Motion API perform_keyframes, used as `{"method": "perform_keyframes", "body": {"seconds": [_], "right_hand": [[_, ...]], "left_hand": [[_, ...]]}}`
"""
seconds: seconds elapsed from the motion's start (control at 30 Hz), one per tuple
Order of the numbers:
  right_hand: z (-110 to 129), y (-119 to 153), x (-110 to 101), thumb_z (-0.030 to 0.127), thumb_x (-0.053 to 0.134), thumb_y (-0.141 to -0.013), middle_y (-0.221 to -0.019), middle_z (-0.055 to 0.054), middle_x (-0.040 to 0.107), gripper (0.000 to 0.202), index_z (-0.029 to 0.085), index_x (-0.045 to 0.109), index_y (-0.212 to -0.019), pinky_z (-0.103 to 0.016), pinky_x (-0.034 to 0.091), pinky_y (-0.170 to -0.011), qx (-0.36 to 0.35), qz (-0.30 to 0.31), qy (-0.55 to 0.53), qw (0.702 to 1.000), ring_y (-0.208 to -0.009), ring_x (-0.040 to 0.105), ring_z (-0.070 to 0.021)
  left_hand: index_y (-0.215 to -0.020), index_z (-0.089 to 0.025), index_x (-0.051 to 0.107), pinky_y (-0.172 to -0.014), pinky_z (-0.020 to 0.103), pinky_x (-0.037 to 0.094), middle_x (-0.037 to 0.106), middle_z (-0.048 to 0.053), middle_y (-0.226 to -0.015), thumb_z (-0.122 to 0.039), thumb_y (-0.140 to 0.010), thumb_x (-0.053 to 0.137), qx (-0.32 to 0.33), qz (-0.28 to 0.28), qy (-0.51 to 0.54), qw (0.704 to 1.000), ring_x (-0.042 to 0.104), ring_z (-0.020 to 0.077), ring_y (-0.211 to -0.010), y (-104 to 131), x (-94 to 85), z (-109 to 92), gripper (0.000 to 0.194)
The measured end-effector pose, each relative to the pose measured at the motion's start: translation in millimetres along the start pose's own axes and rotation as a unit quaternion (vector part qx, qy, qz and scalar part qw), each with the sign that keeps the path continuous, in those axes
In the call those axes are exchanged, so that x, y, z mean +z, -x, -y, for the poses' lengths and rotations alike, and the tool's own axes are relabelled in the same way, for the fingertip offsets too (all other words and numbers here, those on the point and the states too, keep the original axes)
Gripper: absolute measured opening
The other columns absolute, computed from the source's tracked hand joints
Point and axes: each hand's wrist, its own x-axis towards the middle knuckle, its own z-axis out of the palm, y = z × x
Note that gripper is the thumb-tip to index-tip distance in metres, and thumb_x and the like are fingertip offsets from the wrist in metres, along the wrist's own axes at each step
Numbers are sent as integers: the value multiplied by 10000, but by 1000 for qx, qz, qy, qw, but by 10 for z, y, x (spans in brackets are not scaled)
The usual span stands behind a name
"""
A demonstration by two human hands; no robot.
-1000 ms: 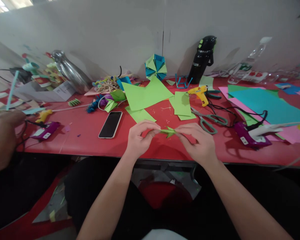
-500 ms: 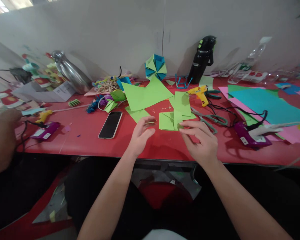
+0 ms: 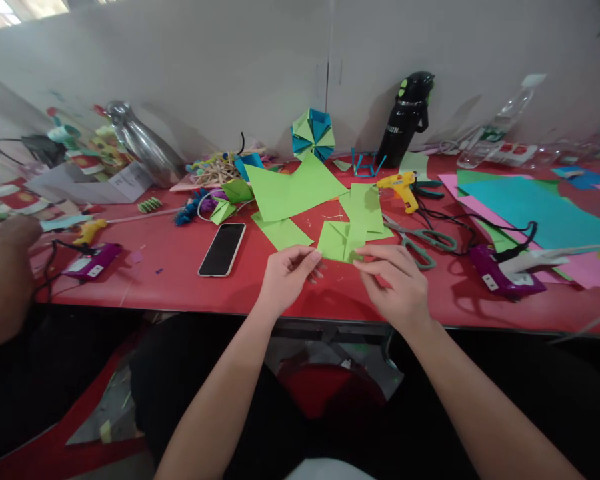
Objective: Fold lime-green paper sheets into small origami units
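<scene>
Currently my feed puts the folded green paper [image 3: 333, 241] ahead at twelve o'clock, my right hand [image 3: 399, 281] pinching its five-o'clock corner. My left hand [image 3: 286, 276] curls by the seven-o'clock corner; I cannot tell whether it grips. From the paper, a phone [image 3: 223, 250] lies at nine, scissors [image 3: 405, 231] at three.

Can't see all of folded green paper [image 3: 333, 240], covered at four o'clock by right hand [image 3: 396, 283], nor tell touch from gap at left hand [image 3: 289, 277]. Can't follow blurred co-worker's forearm [image 3: 3, 287] past nine o'clock edge, nor read clear plastic bottle's [image 3: 509, 112] label [image 3: 491, 135] at two.
</scene>
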Motion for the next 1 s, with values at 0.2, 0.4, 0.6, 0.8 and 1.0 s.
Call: {"method": "perform_keyframes", "body": {"seconds": [0.2,0.4,0.6,0.8,1.0], "right_hand": [[29,9,10,58,654,-850,-1018,-77,755,210,260,692,-894,-431,553,-825,26,2,-25,999,-930,692,-234],[-13,42,71,263,755,-835,-896,-46,745,101,228,705,-916,-391,587,-791,310,-48,-195,929,-839,711,-206],[-64,71,176,343,847,-731,-798,-13,730,260,208,671,-866,-371,616,-795,461,-39,-394,794,-758,717,-170],[0,82,204,312,894,-664,-766,-9,719,287,189,683,-815,-367,616,-816,516,-58,-413,749,-749,706,-157],[0,85,211,316,900,-658,-753,3,711,293,194,684,-812,-351,621,-771,525,-2,-457,718,-698,698,-147]], "left_hand": [[-814,-162,680,-554,248,548,691,45,-730,-510,-942,582,24,-23,-17,999,643,137,-606,4,29,24,383],[-1190,-214,644,-914,349,570,664,99,-1259,-520,-906,641,19,-58,56,997,660,230,-1118,-66,13,141,417],[-1221,-157,654,-1039,441,518,677,158,-1291,-402,-795,802,-5,83,113,990,643,299,-1202,-31,75,72,513],[-1161,-155,688,-963,435,574,717,148,-1230,-378,-794,799,-23,80,127,988,678,305,-1156,14,115,0,443],[-1116,-138,691,-901,426,607,774,133,-1078,-332,-725,855,-54,34,89,994,743,281,-993,-26,72,85,467]]}}
